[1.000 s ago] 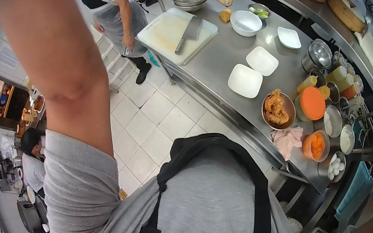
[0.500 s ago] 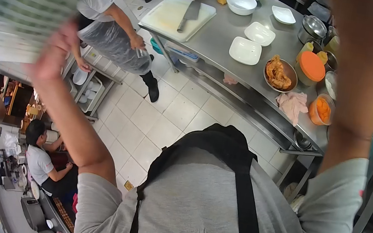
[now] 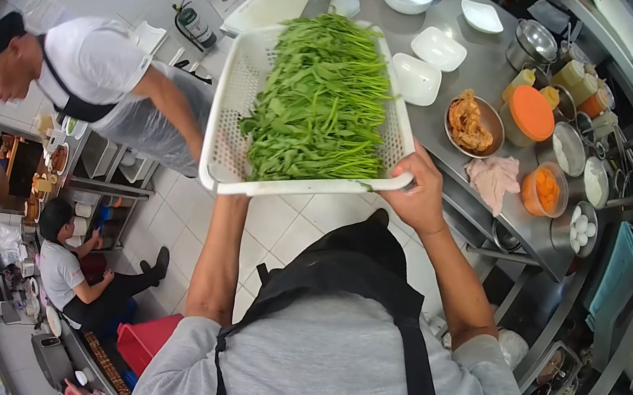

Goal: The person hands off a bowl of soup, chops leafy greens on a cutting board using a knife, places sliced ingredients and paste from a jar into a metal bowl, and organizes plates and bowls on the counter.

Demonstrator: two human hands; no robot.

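A white perforated plastic basket [image 3: 232,85] is held out in front of me, tilted, with a thick pile of green leafy stems [image 3: 321,101] in it. My right hand [image 3: 418,188] is closed around its near right corner, thumb over the rim. Under the near left side runs my left forearm [image 3: 219,256]; the left hand bears the basket from below, its fingers hidden. Beyond the basket a white cutting board [image 3: 265,7] is partly covered. White square dishes [image 3: 415,79] stand just right of the basket.
The steel table [image 3: 451,132] carries a bowl of reddish-orange food [image 3: 469,125], an orange-lidded tub [image 3: 528,112], a pink cloth [image 3: 492,180] and a bowl of eggs [image 3: 580,227]. A co-worker [image 3: 113,77] stands close at left; another person [image 3: 87,271] sits lower left.
The basket has come down from the upper left to in front of me, showing its greens. My right hand has lowered onto its corner. The standing co-worker now leans into view.
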